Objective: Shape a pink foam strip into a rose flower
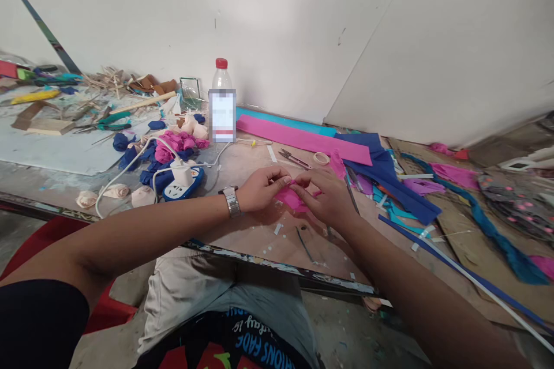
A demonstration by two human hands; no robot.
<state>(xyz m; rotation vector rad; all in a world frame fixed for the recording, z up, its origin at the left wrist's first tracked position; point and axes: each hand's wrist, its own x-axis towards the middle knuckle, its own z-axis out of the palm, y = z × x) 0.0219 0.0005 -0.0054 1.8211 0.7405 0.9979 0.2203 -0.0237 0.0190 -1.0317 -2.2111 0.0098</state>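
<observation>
Both my hands meet over the front of the worktable (255, 236), pinching a small piece of pink crepe paper (294, 202) between them. My left hand (265, 189), with a metal watch at the wrist, has its thumb and fingers closed on the paper's upper left. From the other side my right hand (326, 196) grips it with thumb and index finger. Fingers cover part of the paper. Just beyond the hands lie small scissors (295, 158), a roll of tape (321, 158) and a long folded strip of pink crepe paper (303, 139).
Left of my hands stand a blue and white power strip (184, 184) with white cables and a pile of paper flowers (173, 145). A red-capped bottle (221, 78) is behind. Dark blue paper (407, 196) and cardboard (459, 242) lie at right. Pliers (113, 120) rest farther left.
</observation>
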